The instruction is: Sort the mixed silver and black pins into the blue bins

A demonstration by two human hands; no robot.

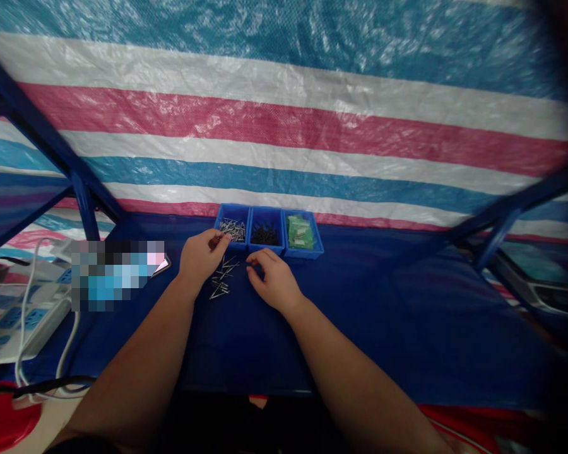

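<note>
Three blue bins stand side by side at the back of the blue table. Silvery metal pins (233, 231) fill the left bin, dark screws or pins (265, 234) lie in the middle one, and green-and-white packets (301, 232) in the right one. My left hand (202, 255) is at the left bin's front edge, fingers pinched on something I cannot make out. My right hand (272, 277) is just in front of the middle bin, thumb and forefinger curled but apart, with nothing visible between them. Loose silvery pins (221, 287) lie on the table between my hands.
At the left are a white power strip (33, 328) with cables and a partly pixelated phone (161, 265). Blue metal frame bars (88, 211) rise at both sides. A striped plastic sheet (284, 120) hangs behind the blue table (383, 302).
</note>
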